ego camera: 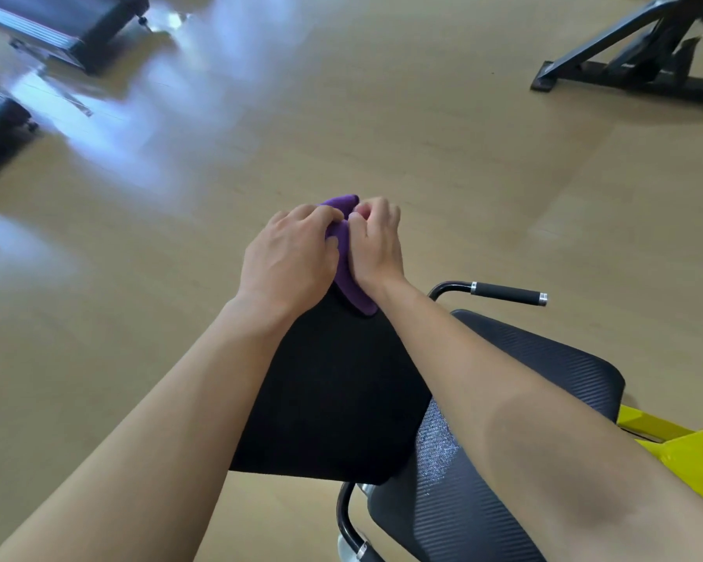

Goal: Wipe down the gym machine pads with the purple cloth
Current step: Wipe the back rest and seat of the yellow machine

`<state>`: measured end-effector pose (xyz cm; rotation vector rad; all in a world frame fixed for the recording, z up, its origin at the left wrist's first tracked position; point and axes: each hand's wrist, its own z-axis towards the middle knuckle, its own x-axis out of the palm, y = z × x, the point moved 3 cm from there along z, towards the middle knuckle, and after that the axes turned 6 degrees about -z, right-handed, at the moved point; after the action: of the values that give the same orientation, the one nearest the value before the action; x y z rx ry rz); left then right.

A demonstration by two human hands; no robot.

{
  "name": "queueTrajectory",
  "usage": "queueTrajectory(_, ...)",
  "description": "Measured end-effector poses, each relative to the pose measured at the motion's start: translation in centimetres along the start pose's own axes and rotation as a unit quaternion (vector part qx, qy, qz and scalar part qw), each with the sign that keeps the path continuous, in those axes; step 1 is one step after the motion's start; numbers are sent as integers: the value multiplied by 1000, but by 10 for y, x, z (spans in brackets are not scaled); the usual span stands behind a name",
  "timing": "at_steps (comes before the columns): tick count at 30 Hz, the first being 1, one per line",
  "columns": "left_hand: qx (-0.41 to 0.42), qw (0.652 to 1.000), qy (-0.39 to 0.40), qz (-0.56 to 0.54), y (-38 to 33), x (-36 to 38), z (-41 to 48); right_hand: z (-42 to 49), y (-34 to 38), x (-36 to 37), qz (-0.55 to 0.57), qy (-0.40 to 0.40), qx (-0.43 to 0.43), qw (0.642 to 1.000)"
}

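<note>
A black back pad (333, 399) of a gym machine runs away from me in the middle of the view. At its far top end lies the purple cloth (348, 273), bunched up. My left hand (289, 257) grips the cloth from the left with curled fingers. My right hand (376, 241) pinches it from the right, fingers bent over its top. Most of the cloth is hidden between the two hands. A ribbed black seat pad (544, 367) sits lower on the right, partly under my right forearm.
A black foam-grip handle (504, 294) sticks out right of the pad; another curved bar (348, 529) is at the bottom. Yellow frame parts (686, 448) lie at lower right. Treadmill ends (70, 26) stand far left, a black rack base (626, 54) far right, on wood floor.
</note>
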<state>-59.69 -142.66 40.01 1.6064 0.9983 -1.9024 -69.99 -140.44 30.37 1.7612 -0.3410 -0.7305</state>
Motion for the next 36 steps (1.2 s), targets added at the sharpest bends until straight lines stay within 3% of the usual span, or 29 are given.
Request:
queueTrajectory(2, -16, 1000, -17, -3, 5, -5, -3, 4, 15, 1, -19, 4, -67, 998)
queueTrajectory(4, -55, 998, -30, -30, 11, -9, -4, 6, 28, 4, -65, 60, -130, 988)
queueTrajectory(7, -63, 996, -28, -57, 11, -8, -6, 4, 24, 7, -96, 101, -143, 980)
queueTrajectory(12, -8, 1000, -9, 7, -8, 13, 16, 3, -11, -1, -48, 60, -72, 994)
queueTrajectory(18, 30, 969, 129, 209, -49, 50, 45, -14, -65, -8, -89, 20, -16, 996)
queueTrajectory(22, 26, 984, 111, 141, -29, 28, 39, -11, -44, -3, -140, 30, 29, 989)
queueTrajectory(25, 2, 997, 31, 64, -7, -4, 20, -9, -7, 0, -120, 16, -36, 992)
queueTrajectory(28, -16, 998, -29, 54, 0, -13, 6, -8, 16, 3, -90, -2, -101, 991)
queueTrajectory(33, 5, 990, -22, 140, -25, 16, 13, -5, -15, 3, -71, -42, -165, 983)
queueTrajectory(36, 13, 973, 47, 227, -41, 32, 33, -5, -46, 2, -108, -56, -192, 974)
